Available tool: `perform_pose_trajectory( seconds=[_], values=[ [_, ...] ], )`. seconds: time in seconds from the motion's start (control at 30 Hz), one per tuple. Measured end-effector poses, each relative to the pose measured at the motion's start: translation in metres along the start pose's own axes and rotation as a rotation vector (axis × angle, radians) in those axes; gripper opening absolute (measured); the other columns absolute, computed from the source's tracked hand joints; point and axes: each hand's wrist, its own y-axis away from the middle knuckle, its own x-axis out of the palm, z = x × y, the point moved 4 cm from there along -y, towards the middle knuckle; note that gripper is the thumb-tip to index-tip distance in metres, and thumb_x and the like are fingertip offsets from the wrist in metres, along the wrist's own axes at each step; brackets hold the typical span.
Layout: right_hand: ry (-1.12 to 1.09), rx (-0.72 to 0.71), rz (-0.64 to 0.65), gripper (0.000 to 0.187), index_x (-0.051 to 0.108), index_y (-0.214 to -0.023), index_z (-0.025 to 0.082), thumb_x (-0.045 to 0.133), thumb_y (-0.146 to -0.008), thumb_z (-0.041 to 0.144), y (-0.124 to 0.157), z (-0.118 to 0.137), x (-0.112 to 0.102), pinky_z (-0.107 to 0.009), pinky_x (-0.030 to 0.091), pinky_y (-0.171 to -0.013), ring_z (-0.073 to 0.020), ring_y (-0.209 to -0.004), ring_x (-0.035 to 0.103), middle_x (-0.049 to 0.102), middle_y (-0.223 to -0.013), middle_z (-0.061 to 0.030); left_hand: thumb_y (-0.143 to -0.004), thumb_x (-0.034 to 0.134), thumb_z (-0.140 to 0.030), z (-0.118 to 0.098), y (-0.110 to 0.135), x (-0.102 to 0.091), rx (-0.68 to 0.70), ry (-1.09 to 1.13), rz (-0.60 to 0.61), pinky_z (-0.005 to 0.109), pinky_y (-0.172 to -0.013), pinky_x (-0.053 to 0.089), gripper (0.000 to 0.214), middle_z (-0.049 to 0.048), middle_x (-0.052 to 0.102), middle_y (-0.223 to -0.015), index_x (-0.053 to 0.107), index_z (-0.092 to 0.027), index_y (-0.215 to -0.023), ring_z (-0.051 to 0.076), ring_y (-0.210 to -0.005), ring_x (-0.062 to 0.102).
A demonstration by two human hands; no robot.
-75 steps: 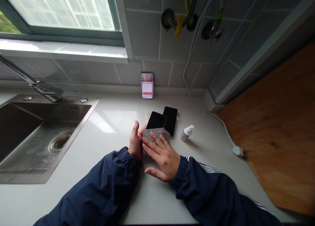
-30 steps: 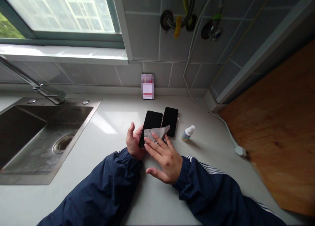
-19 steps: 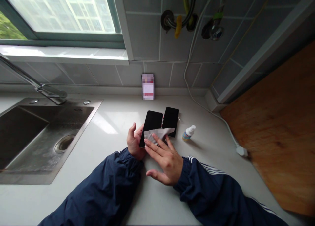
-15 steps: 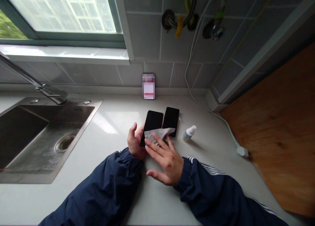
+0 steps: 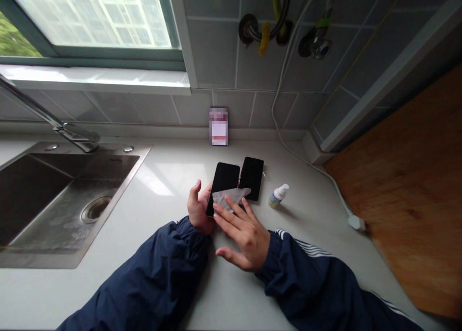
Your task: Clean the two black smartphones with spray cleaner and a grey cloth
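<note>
Beside the steel sink [image 5: 112, 207], white countertop [image 5: 115, 292] meets grey wall tiles [image 5: 155, 109].

Navy sleeves [image 5: 317, 287] with white stripes on the right one, black phones [image 5: 225, 179], grey cloth [image 5: 231, 196] with zigzag edge, white desk [image 5: 162, 191], grey tiles [image 5: 212, 47], orange-brown board [image 5: 407, 201] at right

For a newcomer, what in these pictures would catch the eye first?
Two black smartphones lie side by side on the white countertop. The left hand touches one phone's edge while the right hand presses a grey cloth on its screen. A steel sink lies left, under a bright window.
</note>
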Motion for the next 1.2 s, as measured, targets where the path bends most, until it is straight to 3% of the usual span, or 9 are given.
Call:
perform_pose_trajectory(
  seconds=[0.27,0.43,0.63,0.93,1.07,1.2],
  values=[
    [-0.001,-0.019,0.002,0.069,0.047,-0.155,0.008,0.045,-0.105,0.056,0.0,0.0,0.003,-0.059,0.018,-0.13,-0.0328,-0.161,0.015,0.035,-0.168,-0.0126,-0.095,0.047,-0.064,0.001,0.0,-0.003,-0.02,0.027,0.023,0.059,-0.108,0.047,0.074,0.0198,0.07,-0.131,0.052,-0.014,-0.148,0.041,-0.121,0.067],
    [0.036,-0.002,0.064,0.077,0.038,-0.16,0.007,0.05,-0.103,0.057,0.0,-0.002,0.011,-0.06,0.025,-0.127,-0.0351,-0.162,0.012,0.027,-0.17,-0.0143,-0.096,0.041,-0.067,0.003,0.0,-0.001,-0.06,0.022,0.068,0.059,-0.112,0.044,0.076,0.0201,0.068,-0.135,0.049,-0.015,-0.151,0.041,-0.126,0.064],
    [0.044,0.017,0.105,0.085,0.029,-0.164,0.01,0.058,-0.099,0.057,0.001,-0.004,0.017,-0.063,0.023,-0.126,-0.0349,-0.162,0.006,0.025,-0.171,-0.0144,-0.096,0.03,-0.077,0.004,0.002,0.001,-0.099,0.01,0.102,0.057,-0.114,0.042,0.086,0.0202,0.067,-0.137,0.047,-0.016,-0.154,0.04,-0.133,0.06],
    [0.02,-0.002,0.128,0.091,0.027,-0.164,0.01,0.059,-0.097,0.061,0.001,0.001,0.018,-0.063,0.023,-0.126,-0.0365,-0.162,0.003,0.02,-0.173,-0.0128,-0.092,0.033,-0.083,0.01,0.005,-0.003,-0.153,-0.038,0.055,0.058,-0.115,0.041,0.087,0.019,0.068,-0.137,0.057,-0.017,-0.145,0.04,-0.14,0.054],
    [0.007,-0.003,0.145,0.093,0.026,-0.165,0.01,0.062,-0.096,0.061,0.0,0.002,0.017,-0.064,0.023,-0.126,-0.0375,-0.162,0.004,0.022,-0.172,-0.0146,-0.091,0.036,-0.083,0.01,0.004,-0.002,-0.154,-0.03,0.058,0.059,-0.115,0.041,0.09,0.0201,0.067,-0.138,0.053,-0.016,-0.148,0.041,-0.14,0.053],
    [-0.016,-0.033,0.162,0.085,0.031,-0.163,0.01,0.058,-0.098,0.059,0.0,0.005,0.016,-0.061,0.02,-0.128,-0.0357,-0.162,0.007,0.025,-0.171,-0.0134,-0.091,0.029,-0.084,0.005,0.004,0.0,-0.191,-0.005,0.083,0.059,-0.113,0.042,0.094,0.0211,0.065,-0.14,0.046,-0.016,-0.154,0.042,-0.136,0.057]
  ],
)
